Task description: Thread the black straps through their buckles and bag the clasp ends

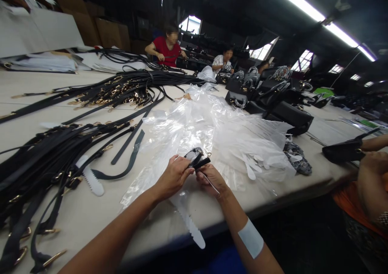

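Over the near part of the table, my left hand [174, 177] is closed round a folded black strap [195, 157] that is partly in clear wrap. Close against it, my right hand [212, 180] pinches the strap's lower part, and a thin white stick-like piece shows along its fingers. A small gold clasp [209, 155] stands at the strap's right end. Beneath and beyond both hands spreads a heap of clear plastic bags [194, 120]. One white serrated strip [194, 229] hangs over the table's front edge below my hands.
Black straps with gold clasps [121, 88] cover the left side. White strips [251, 165] lie on the bags. Black handbags [287, 114] stand at the back right. A person in red [168, 45] sits opposite; another person's arm [372, 177] is at the right edge.
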The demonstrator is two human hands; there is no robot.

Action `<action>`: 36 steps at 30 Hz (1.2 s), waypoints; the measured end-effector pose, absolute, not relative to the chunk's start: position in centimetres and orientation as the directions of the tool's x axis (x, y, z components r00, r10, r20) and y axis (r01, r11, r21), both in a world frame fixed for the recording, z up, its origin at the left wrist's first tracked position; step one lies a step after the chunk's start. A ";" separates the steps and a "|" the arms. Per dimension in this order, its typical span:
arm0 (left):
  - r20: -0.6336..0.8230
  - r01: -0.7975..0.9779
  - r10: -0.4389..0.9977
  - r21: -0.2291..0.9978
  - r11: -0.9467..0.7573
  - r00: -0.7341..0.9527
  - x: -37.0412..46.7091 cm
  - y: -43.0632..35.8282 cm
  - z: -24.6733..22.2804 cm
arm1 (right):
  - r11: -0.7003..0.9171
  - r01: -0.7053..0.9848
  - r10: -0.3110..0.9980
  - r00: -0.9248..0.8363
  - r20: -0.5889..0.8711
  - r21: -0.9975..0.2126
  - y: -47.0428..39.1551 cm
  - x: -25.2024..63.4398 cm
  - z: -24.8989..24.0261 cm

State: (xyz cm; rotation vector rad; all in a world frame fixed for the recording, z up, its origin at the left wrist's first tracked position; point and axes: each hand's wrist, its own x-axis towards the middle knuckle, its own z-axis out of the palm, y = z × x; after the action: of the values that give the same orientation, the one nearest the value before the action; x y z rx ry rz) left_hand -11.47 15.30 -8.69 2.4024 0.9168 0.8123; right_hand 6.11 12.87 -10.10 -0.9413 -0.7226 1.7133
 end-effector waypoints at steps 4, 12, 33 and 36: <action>0.368 0.493 0.676 0.479 -0.727 0.639 -11.3 15.3 -9.0 | -0.320 -0.499 0.947 -0.137 -0.291 -0.805 12.8 5.9 -11.0; 0.424 0.466 0.639 0.447 -0.764 0.642 -10.8 14.5 -9.1 | -0.251 -0.549 0.963 -0.061 -0.261 -0.797 12.4 6.2 -11.6; 0.341 0.395 0.834 0.759 -0.517 0.434 -10.0 14.1 -8.7 | -0.205 -0.591 0.978 -0.097 -0.184 -0.780 12.1 5.9 -10.4; 0.317 0.344 0.857 0.816 -0.465 0.407 -9.8 14.3 -9.0 | -0.212 -0.586 0.977 -0.103 -0.188 -0.782 12.0 5.8 -10.2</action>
State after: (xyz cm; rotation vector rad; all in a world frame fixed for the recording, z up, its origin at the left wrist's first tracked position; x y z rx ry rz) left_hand -9.83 14.33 -8.97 1.9995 1.0185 0.9869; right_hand 5.81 12.04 -10.22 -0.8435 -0.6405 1.6246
